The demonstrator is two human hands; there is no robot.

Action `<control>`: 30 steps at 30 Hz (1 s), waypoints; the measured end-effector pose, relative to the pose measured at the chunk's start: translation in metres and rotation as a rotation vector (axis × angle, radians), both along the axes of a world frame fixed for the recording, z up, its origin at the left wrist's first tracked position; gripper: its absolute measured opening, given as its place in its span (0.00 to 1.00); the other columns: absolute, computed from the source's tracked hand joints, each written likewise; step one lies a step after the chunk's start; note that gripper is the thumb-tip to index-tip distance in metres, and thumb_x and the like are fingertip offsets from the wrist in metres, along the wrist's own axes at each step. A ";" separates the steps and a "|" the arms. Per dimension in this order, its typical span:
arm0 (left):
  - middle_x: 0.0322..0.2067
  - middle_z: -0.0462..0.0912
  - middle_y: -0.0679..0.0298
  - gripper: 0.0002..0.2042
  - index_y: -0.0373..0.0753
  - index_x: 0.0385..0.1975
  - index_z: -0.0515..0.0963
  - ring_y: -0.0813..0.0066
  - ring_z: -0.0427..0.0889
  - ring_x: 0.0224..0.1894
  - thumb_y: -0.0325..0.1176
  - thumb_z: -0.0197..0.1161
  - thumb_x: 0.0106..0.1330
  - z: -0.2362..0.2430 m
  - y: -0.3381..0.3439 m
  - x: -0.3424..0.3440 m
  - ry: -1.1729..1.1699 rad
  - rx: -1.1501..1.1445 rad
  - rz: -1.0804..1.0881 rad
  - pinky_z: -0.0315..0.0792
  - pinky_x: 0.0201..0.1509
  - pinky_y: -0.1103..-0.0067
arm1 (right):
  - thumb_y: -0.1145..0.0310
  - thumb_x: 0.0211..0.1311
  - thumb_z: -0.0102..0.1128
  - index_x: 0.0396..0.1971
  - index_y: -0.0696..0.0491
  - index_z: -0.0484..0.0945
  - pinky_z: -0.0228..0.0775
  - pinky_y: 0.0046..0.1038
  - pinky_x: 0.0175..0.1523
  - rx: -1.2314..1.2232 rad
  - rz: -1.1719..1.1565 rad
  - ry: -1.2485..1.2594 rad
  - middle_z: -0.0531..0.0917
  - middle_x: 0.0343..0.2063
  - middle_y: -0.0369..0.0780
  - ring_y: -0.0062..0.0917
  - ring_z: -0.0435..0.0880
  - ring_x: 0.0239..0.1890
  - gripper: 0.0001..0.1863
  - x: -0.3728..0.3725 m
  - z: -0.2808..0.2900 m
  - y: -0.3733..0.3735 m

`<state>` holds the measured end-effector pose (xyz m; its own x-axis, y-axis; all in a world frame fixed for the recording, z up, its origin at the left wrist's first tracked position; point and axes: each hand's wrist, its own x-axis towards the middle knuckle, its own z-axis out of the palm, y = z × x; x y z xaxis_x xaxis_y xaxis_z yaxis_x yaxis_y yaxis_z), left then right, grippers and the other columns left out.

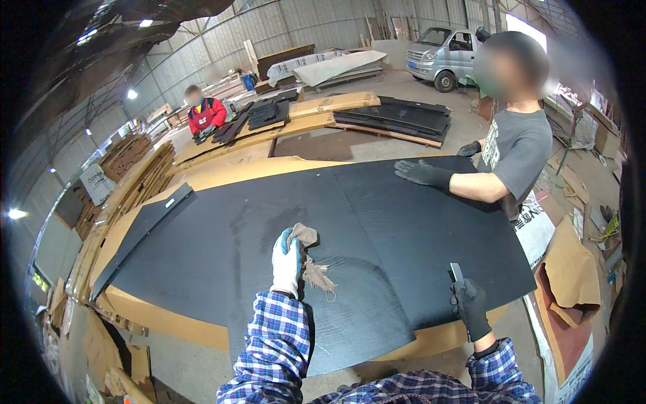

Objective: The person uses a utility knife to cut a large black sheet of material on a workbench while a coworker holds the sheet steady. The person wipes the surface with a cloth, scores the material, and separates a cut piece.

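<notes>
My left hand (287, 262), in a white and blue glove, grips a crumpled grey-beige rag (311, 268) on a large black panel (350, 283) in front of me, with frayed cloth hanging toward me. My right hand (470, 306), in a black glove, holds a small flat grey tool (456, 272) upright near the right front edge of the black panels (424, 236), which meet along a seam. A long narrow black strip (141, 236) lies along the left end. Brown cardboard (118, 303) shows beneath the panels.
A co-worker in a grey shirt (518, 155) stands at right, gloved hand (420, 172) on the panel. Another person in red (205, 118) works behind. Stacked black boards (397, 118), timber (134, 168), a silver van (444, 60) and loose cardboard (565, 269) surround the table.
</notes>
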<state>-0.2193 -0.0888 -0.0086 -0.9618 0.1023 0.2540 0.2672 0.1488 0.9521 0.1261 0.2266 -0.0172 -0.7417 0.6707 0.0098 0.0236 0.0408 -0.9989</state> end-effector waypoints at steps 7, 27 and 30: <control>0.52 0.78 0.59 0.21 0.35 0.60 0.72 0.72 0.79 0.47 0.31 0.59 0.69 0.012 0.004 0.010 -0.034 0.041 0.018 0.73 0.52 0.78 | 0.63 0.70 0.56 0.31 0.53 0.77 0.60 0.18 0.19 -0.066 -0.012 -0.028 0.74 0.16 0.31 0.13 0.70 0.14 0.10 0.000 0.008 -0.004; 0.48 0.79 0.59 0.18 0.33 0.58 0.72 0.69 0.78 0.51 0.28 0.52 0.70 0.036 0.005 0.023 -0.001 -0.078 -0.008 0.72 0.57 0.74 | 0.62 0.71 0.56 0.34 0.54 0.80 0.66 0.20 0.24 0.421 -0.021 -0.061 0.76 0.18 0.32 0.15 0.74 0.18 0.11 -0.004 -0.028 0.011; 0.51 0.79 0.58 0.18 0.33 0.58 0.72 0.68 0.78 0.52 0.28 0.53 0.70 0.040 0.003 0.026 -0.035 0.047 -0.160 0.72 0.58 0.74 | 0.60 0.71 0.56 0.34 0.54 0.81 0.65 0.18 0.24 -0.080 0.093 0.148 0.76 0.19 0.31 0.13 0.73 0.19 0.13 0.000 -0.025 0.007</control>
<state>-0.1933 -0.0853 0.0316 -0.9426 0.2432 0.2286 0.2504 0.0621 0.9661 0.1266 0.2341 -0.0427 -0.7952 0.6020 0.0728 -0.1239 -0.0436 -0.9913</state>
